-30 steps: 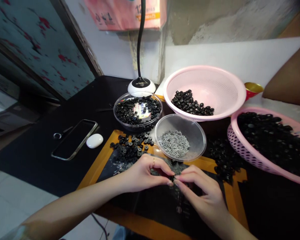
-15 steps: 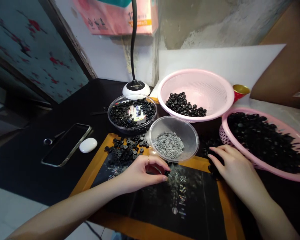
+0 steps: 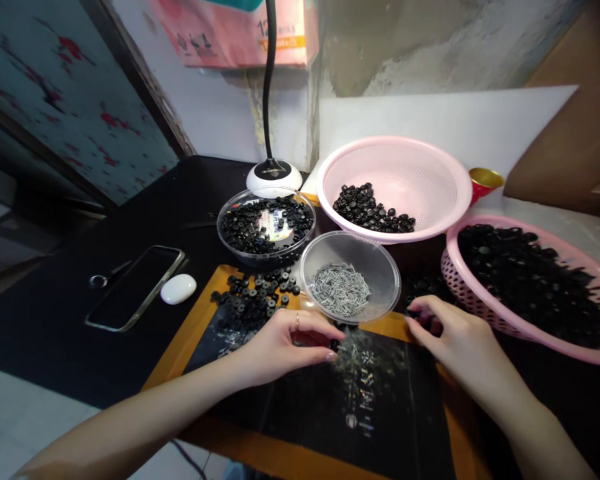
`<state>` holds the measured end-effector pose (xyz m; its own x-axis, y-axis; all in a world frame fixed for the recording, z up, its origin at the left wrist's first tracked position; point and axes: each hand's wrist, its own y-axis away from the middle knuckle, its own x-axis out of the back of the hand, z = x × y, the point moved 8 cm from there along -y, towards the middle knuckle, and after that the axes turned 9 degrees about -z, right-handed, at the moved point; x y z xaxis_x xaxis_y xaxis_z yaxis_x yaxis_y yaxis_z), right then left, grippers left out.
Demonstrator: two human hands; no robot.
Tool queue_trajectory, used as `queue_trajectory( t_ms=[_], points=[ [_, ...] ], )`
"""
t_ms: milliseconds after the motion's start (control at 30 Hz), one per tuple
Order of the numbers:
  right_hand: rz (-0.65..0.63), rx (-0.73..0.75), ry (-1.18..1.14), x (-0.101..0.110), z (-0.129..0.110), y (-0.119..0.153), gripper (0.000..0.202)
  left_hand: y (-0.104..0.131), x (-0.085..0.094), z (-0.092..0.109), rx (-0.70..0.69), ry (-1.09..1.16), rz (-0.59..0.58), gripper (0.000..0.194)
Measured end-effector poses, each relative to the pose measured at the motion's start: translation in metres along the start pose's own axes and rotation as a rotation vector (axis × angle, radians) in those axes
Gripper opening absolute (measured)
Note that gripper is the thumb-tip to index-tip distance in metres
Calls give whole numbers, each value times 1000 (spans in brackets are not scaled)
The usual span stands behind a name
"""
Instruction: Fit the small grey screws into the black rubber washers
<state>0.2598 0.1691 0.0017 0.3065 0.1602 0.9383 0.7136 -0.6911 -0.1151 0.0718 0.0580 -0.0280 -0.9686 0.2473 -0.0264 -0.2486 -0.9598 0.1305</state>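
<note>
My left hand [image 3: 295, 343], with a ring on one finger, rests over the black mat [image 3: 305, 407]. Its thumb and fingers close round a small black part [image 3: 335, 345], mostly hidden by the fingertips. To the right, my right hand [image 3: 453, 337] pinches another small black part [image 3: 412, 313] beside a loose dark heap [image 3: 425, 283]. Just beyond my left hand lies a pile of small black discs with holes [image 3: 255, 297]. A clear bowl of short silvery metal pins [image 3: 341, 290] stands between and behind the hands.
Behind are a clear round dish [image 3: 225, 243] of black discs and a pink basket [image 3: 443, 180] with black parts. Another pink basket [image 3: 480, 293], heaped with black parts, stands right. A lamp base [image 3: 274, 177], phone [image 3: 135, 290], white oval object [image 3: 179, 289] and gold-lined cup [image 3: 485, 180] stand around.
My right hand has drawn slightly left and its fingertips have come together on a small black part from the heap. The left hand has barely moved.
</note>
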Motion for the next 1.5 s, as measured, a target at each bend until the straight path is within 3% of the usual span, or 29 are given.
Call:
queue_trajectory(
  t_ms=[200,300,400,633,800,933,1167,1500],
  points=[
    [-181,305,-239,-34,-53,6,15,0,0,-4,69,11,16,25],
    [-270,347,-308,-45,-62,9,20,0,1,-3,59,5,19,23],
    [-370,323,-356,-46,-65,10,23,0,0,-2,42,17,12,22],
    [-436,245,-369,-43,-64,11,15,-1,1,-3,36,16,15,22],
    [-421,185,-392,-44,-58,10,17,0,3,-3,27,34,42,24],
    [-361,80,-537,-38,-57,10,10,2,3,2,-13,-32,50,20],
    [-386,-149,-1088,-49,-66,17,16,8,-2,34,-291,-352,46,18],
    [-431,-206,-1193,-62,-73,19,18,13,-10,46,-426,-424,16,18]
  ],
)
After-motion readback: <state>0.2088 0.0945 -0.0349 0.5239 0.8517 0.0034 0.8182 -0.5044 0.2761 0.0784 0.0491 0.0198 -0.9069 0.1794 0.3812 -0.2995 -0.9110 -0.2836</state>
